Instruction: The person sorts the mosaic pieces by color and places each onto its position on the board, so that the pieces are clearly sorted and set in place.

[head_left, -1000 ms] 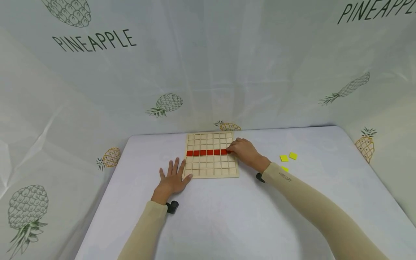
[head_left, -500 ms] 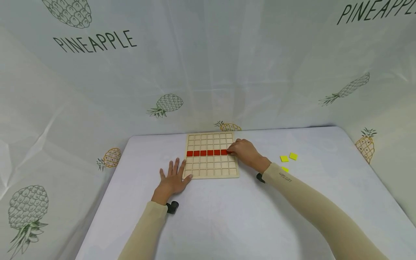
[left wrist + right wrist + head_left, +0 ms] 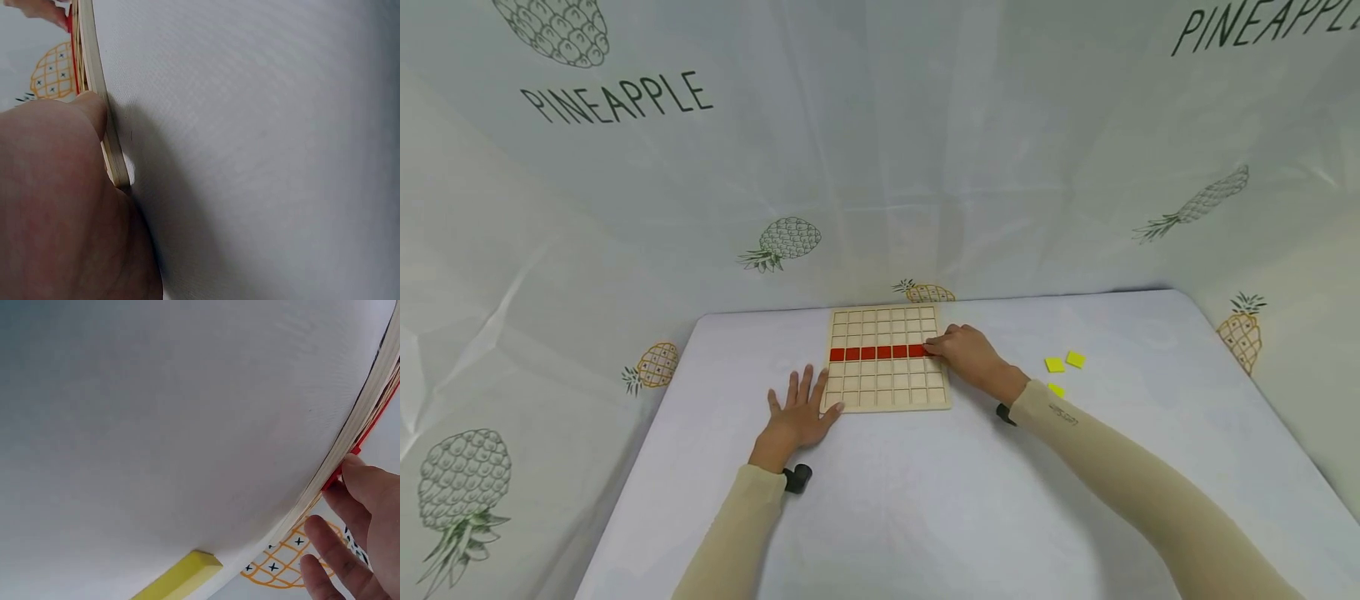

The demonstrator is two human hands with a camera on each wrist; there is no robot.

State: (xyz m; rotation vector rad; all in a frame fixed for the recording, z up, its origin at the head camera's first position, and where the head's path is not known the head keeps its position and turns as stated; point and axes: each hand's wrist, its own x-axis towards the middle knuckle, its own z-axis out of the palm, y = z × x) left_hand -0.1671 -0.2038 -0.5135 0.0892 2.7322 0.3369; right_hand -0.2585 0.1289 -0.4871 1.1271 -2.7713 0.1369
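A square wooden grid board (image 3: 887,400) lies toward the far side of the table, with a row of red square tiles (image 3: 868,353) across its middle. My left hand (image 3: 797,419) rests with spread fingers at the board's near left corner, its thumb (image 3: 94,111) on the edge. At the right end of the red row, my right hand (image 3: 972,354) holds a red tile (image 3: 332,478) between thumb and index finger, at the board's edge. That tile is mostly hidden by the fingers in the head view.
Right of the board lie three yellow tiles (image 3: 1055,365); one is partly behind the right sleeve. A yellow piece (image 3: 181,575) also shows in the right wrist view. A pineapple-printed sheet (image 3: 880,167) hangs behind the white table (image 3: 880,500).
My right hand and forearm have shifted very slightly right and toward me, the fingers still at the end of the red row. My left hand stays in place.
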